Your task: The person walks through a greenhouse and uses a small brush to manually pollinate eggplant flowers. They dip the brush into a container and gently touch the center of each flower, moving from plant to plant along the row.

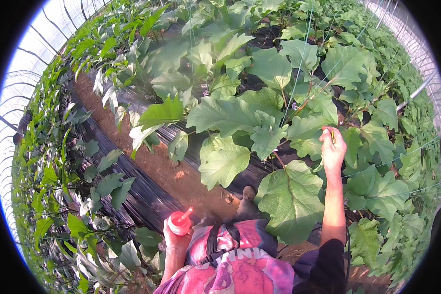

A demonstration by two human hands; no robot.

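My left hand [177, 235] grips a small pink-red plastic bottle [179, 224] with a short spout, held low in front of my left side. Out to the right, my right hand [333, 143] is raised among the broad leaves of an eggplant plant [294, 198]. Its fingers and thumb are pinched together, and a small yellow-green bit shows between them; I cannot tell what it is. A few purple flowers [294, 106] show on the stems to the left of that hand.
Green support strings [302, 62] run up and across the plants. Rows of leafy plants stand on black plastic mulch [132, 172], with a bare soil path [150, 161] between them. A metal pole [422, 86] and the greenhouse's curved frame [22, 84] edge the view.
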